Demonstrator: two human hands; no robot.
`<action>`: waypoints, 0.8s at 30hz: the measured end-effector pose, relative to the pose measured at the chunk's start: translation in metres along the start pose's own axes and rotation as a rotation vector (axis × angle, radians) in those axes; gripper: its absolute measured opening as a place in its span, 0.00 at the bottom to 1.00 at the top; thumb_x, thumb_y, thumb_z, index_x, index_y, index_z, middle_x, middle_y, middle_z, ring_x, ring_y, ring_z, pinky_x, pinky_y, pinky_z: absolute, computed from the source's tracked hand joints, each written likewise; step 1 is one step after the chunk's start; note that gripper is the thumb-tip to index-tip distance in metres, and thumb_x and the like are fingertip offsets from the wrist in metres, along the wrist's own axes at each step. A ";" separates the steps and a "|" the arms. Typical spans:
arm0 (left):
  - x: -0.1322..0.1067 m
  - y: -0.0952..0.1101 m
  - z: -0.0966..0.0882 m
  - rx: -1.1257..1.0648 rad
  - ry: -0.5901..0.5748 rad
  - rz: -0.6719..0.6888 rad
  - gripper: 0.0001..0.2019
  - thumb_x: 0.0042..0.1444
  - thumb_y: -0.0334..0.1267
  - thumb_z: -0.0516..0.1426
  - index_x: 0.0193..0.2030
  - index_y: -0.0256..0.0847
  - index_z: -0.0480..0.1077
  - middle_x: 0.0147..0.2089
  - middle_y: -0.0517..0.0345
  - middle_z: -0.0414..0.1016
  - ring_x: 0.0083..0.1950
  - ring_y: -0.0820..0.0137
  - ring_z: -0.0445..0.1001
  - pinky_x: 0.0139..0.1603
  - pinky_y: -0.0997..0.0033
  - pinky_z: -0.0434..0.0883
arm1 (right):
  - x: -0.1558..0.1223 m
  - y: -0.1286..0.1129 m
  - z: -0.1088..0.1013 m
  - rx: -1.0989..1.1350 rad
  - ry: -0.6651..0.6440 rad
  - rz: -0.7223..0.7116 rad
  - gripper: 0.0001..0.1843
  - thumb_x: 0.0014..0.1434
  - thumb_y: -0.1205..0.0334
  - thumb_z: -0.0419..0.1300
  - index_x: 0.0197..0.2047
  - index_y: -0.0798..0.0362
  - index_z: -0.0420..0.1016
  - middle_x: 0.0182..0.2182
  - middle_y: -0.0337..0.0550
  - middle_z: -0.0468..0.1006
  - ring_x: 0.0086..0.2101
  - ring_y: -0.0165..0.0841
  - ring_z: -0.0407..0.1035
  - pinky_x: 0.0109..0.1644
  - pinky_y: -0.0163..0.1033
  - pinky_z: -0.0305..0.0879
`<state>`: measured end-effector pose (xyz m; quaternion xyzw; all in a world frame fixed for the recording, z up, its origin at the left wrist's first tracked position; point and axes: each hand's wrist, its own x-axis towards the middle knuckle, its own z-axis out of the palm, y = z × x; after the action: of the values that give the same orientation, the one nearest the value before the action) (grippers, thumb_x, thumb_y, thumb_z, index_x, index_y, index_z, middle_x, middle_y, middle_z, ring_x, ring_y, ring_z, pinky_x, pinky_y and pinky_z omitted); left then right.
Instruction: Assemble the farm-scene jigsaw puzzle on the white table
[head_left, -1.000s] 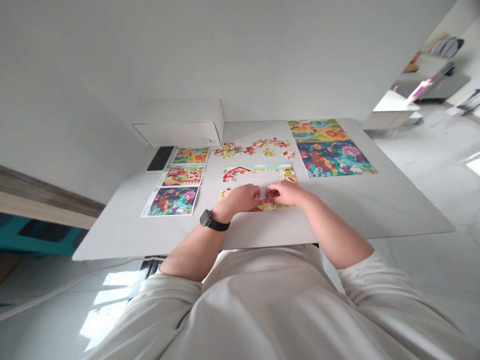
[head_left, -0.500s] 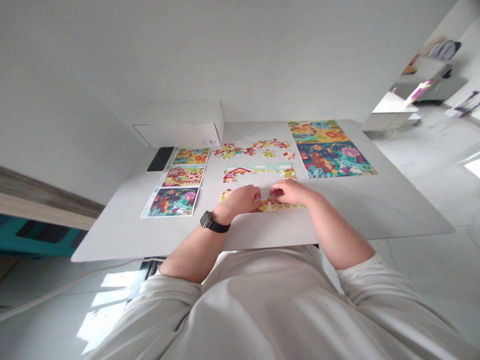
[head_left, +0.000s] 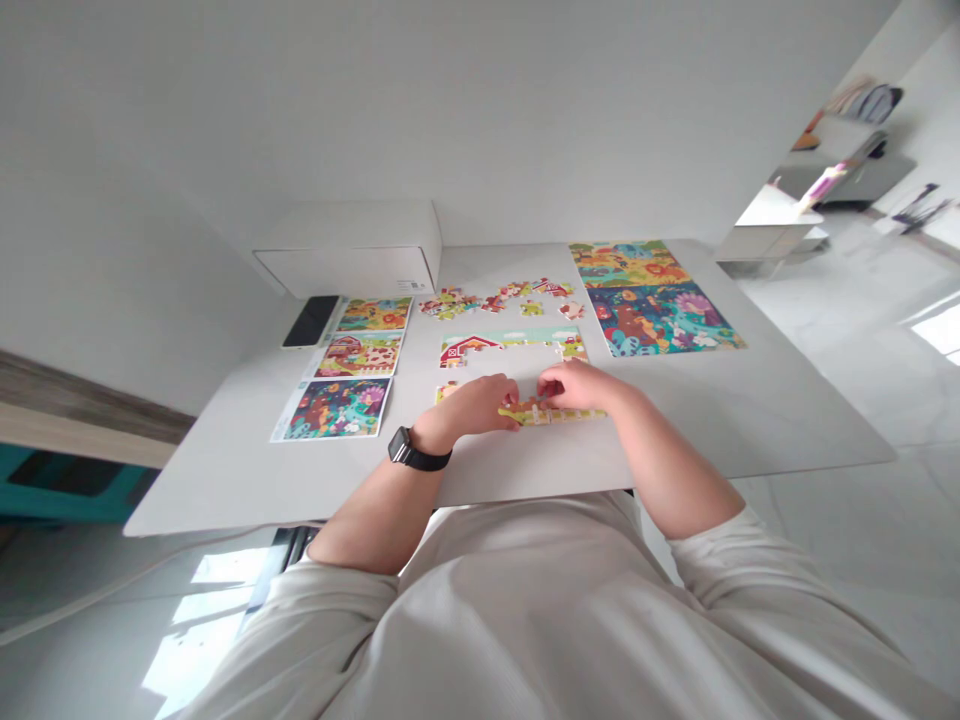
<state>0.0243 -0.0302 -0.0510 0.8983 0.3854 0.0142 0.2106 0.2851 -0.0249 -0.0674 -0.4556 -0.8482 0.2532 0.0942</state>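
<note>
Joined jigsaw puzzle pieces form a bottom strip [head_left: 562, 415] with a pale fence, close to the table's front edge. My left hand [head_left: 482, 402], below a black watch, has curled fingers and grips the strip's left end between thumb and fingers. At the strip's upper edge, the fingertips of my right hand [head_left: 571, 384] are pinched together on a puzzle piece, mostly hidden by the fingers. Beyond both hands lies the joined top border [head_left: 517, 336] with a red barn and sky. Part of a left border piece [head_left: 448, 391] shows beside my left hand.
Loose puzzle pieces [head_left: 454, 302] lie scattered behind the border. Three picture cards [head_left: 341, 408] and a dark phone [head_left: 310, 322] are at left, before a white box [head_left: 345, 250]. Two larger animal pictures [head_left: 667, 318] lie at right on the white table [head_left: 787, 420].
My left hand has shifted slightly left, and more of the strip's left end now shows by its thumb. The right hand stays at the strip. The whole view has shifted a little.
</note>
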 end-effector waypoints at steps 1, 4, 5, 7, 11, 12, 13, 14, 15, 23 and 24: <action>0.000 0.000 0.000 0.002 0.001 0.003 0.20 0.54 0.47 0.70 0.51 0.44 0.76 0.52 0.53 0.79 0.51 0.60 0.79 0.47 0.67 0.71 | 0.000 0.000 0.000 -0.003 -0.002 -0.002 0.09 0.55 0.63 0.72 0.42 0.49 0.84 0.37 0.40 0.85 0.36 0.33 0.74 0.40 0.35 0.62; 0.001 0.000 -0.001 0.010 0.005 0.013 0.20 0.54 0.48 0.69 0.51 0.44 0.76 0.52 0.53 0.79 0.51 0.60 0.79 0.48 0.67 0.71 | 0.000 -0.001 0.000 -0.013 -0.001 -0.010 0.07 0.55 0.63 0.71 0.40 0.49 0.84 0.37 0.40 0.85 0.37 0.34 0.74 0.41 0.35 0.62; 0.001 0.000 -0.001 0.012 0.006 0.016 0.20 0.54 0.48 0.69 0.51 0.44 0.76 0.52 0.53 0.79 0.50 0.60 0.79 0.48 0.67 0.71 | 0.000 -0.002 0.000 -0.014 -0.002 -0.008 0.07 0.55 0.63 0.71 0.39 0.49 0.84 0.37 0.40 0.85 0.37 0.34 0.75 0.41 0.35 0.62; 0.001 0.002 -0.001 0.010 0.012 0.017 0.19 0.56 0.48 0.68 0.51 0.44 0.77 0.52 0.53 0.80 0.50 0.60 0.79 0.47 0.67 0.71 | 0.000 -0.003 -0.001 -0.011 -0.004 -0.003 0.07 0.55 0.63 0.71 0.39 0.49 0.84 0.37 0.40 0.85 0.37 0.34 0.75 0.41 0.35 0.62; 0.003 0.009 0.000 0.010 0.039 -0.042 0.14 0.61 0.48 0.63 0.49 0.44 0.77 0.50 0.52 0.81 0.48 0.61 0.79 0.44 0.67 0.71 | -0.001 -0.006 -0.003 -0.014 -0.012 -0.004 0.05 0.56 0.64 0.71 0.38 0.50 0.83 0.36 0.40 0.84 0.36 0.33 0.74 0.40 0.35 0.62; 0.004 0.010 0.000 0.018 0.046 -0.061 0.13 0.62 0.48 0.62 0.48 0.44 0.78 0.49 0.52 0.81 0.47 0.61 0.79 0.43 0.67 0.70 | -0.001 -0.007 -0.004 -0.018 -0.017 -0.001 0.05 0.56 0.65 0.71 0.38 0.50 0.83 0.36 0.40 0.84 0.36 0.33 0.74 0.40 0.35 0.61; 0.005 0.012 0.000 0.026 0.051 -0.076 0.11 0.63 0.47 0.61 0.47 0.44 0.78 0.49 0.52 0.81 0.47 0.61 0.79 0.43 0.67 0.70 | -0.001 -0.008 -0.004 -0.020 -0.022 0.002 0.05 0.56 0.65 0.70 0.38 0.50 0.83 0.35 0.40 0.84 0.36 0.33 0.74 0.40 0.35 0.61; 0.006 0.012 0.000 0.033 0.055 -0.085 0.10 0.63 0.45 0.61 0.46 0.44 0.78 0.48 0.51 0.81 0.46 0.61 0.79 0.43 0.66 0.70 | -0.001 -0.009 -0.004 -0.022 -0.027 0.005 0.04 0.56 0.65 0.70 0.37 0.51 0.83 0.35 0.40 0.84 0.35 0.33 0.74 0.39 0.35 0.61; 0.006 0.013 0.001 0.036 0.057 -0.090 0.09 0.63 0.44 0.61 0.45 0.44 0.78 0.48 0.51 0.81 0.46 0.61 0.79 0.42 0.66 0.70 | -0.001 -0.010 -0.003 -0.022 -0.030 0.006 0.04 0.56 0.66 0.70 0.37 0.51 0.83 0.35 0.39 0.84 0.35 0.33 0.74 0.39 0.35 0.61; 0.010 0.007 0.003 -0.010 0.055 -0.101 0.07 0.60 0.40 0.61 0.43 0.44 0.79 0.45 0.52 0.82 0.44 0.61 0.80 0.42 0.67 0.71 | 0.000 -0.015 -0.001 0.016 -0.054 0.072 0.08 0.56 0.68 0.69 0.40 0.50 0.84 0.36 0.40 0.87 0.35 0.34 0.76 0.38 0.35 0.62; 0.011 0.006 0.004 -0.012 0.057 -0.106 0.07 0.59 0.40 0.61 0.43 0.45 0.79 0.45 0.53 0.82 0.44 0.61 0.80 0.42 0.67 0.71 | 0.000 -0.015 -0.001 0.029 -0.054 0.076 0.08 0.56 0.68 0.69 0.40 0.50 0.85 0.36 0.40 0.86 0.35 0.33 0.76 0.37 0.35 0.62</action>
<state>0.0372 -0.0279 -0.0536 0.8745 0.4383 0.0308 0.2053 0.2741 -0.0315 -0.0587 -0.4792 -0.8286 0.2813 0.0681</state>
